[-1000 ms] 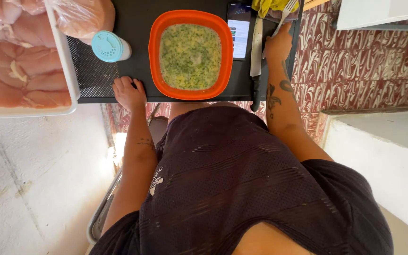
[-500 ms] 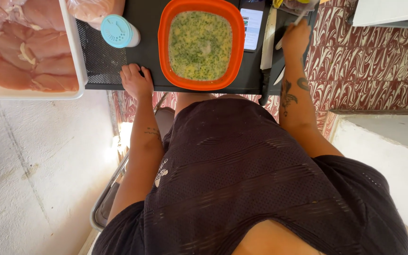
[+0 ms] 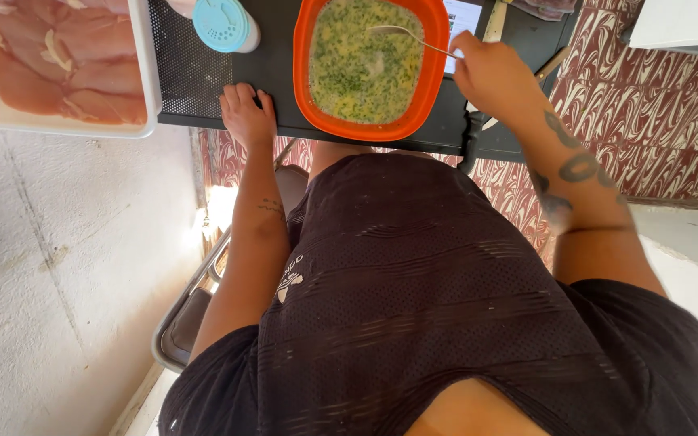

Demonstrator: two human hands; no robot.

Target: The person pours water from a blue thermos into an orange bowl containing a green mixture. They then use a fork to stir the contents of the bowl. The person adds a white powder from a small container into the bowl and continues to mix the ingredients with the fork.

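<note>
Right hand grip: our right hand [image 3: 490,77] is closed on the handle of a thin metal fork [image 3: 409,38] — fingers wrapped, tines reaching over the mixture.
Fork position: the fork's head lies above the yellow-green beaten mixture flecked with herbs [image 3: 361,64]; we cannot tell whether the tines touch the surface.
Bowl: the mixture fills a round orange plastic bowl [image 3: 309,105] standing on a black perforated metal table [image 3: 191,77], near its front edge.
Left hand grip: our left hand [image 3: 245,113] holds nothing — it lies flat on the table edge, fingers curled loosely, just beside the bowl.
Left of the bowl: a shaker with a pale blue perforated lid [image 3: 221,24] stands behind the left hand.
Far left: a white rectangular tray [image 3: 145,89] holds raw pink meat slices [image 3: 58,64].
</note>
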